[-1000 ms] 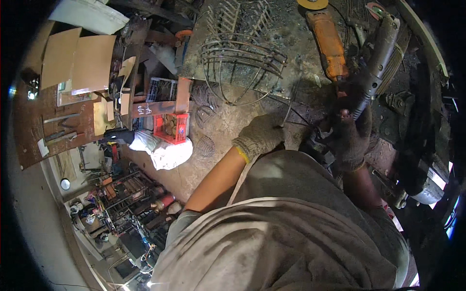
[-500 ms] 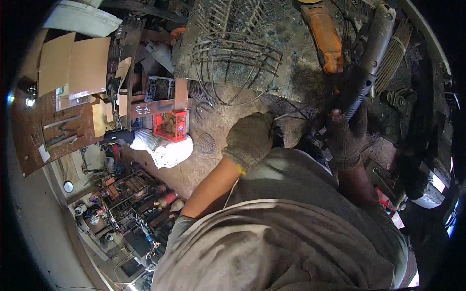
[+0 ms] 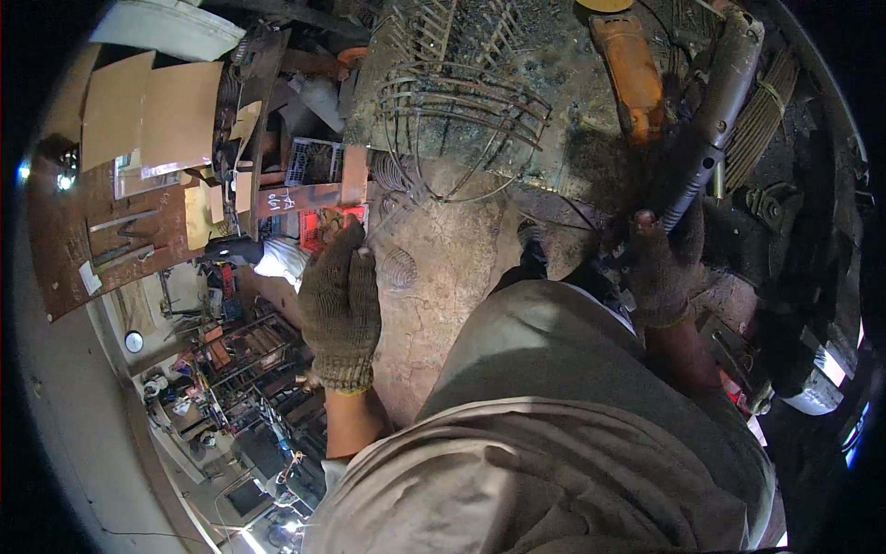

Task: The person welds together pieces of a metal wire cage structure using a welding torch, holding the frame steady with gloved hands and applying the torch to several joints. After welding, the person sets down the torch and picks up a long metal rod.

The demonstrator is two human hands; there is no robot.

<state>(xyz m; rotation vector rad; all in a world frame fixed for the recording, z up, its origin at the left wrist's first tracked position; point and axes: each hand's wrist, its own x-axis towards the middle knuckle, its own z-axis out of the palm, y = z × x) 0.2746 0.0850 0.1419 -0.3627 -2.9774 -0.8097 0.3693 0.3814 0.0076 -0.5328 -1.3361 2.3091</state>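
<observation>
My left hand [image 3: 341,309], in a knitted work glove, is raised over the floor at the left, in front of a red crate [image 3: 317,225]. Its fingers are closed, and a thin, blurred metal rod [image 3: 395,220] seems to stick out from the fingertips. My right hand [image 3: 663,268], gloved too, grips the lower end of a long grey power tool [image 3: 715,115] with round holes in its body; the thumb tip shows bare. Ahead, a cage of bent metal rods [image 3: 480,100] overhangs the near edge of a dirty metal worktop [image 3: 577,102].
An orange power tool [image 3: 632,78] lies on the worktop, left of the grey one. A tied bundle of rods [image 3: 761,120] is at the far right. Wire coils [image 3: 400,268] lie on the floor. Cardboard sheets [image 3: 152,115] and a dark crate [image 3: 314,162] stand at the left.
My left hand has swung left, from the near edge of the worktop to in front of the red crate. My right hand keeps its hold on the grey tool. The view has shifted slightly.
</observation>
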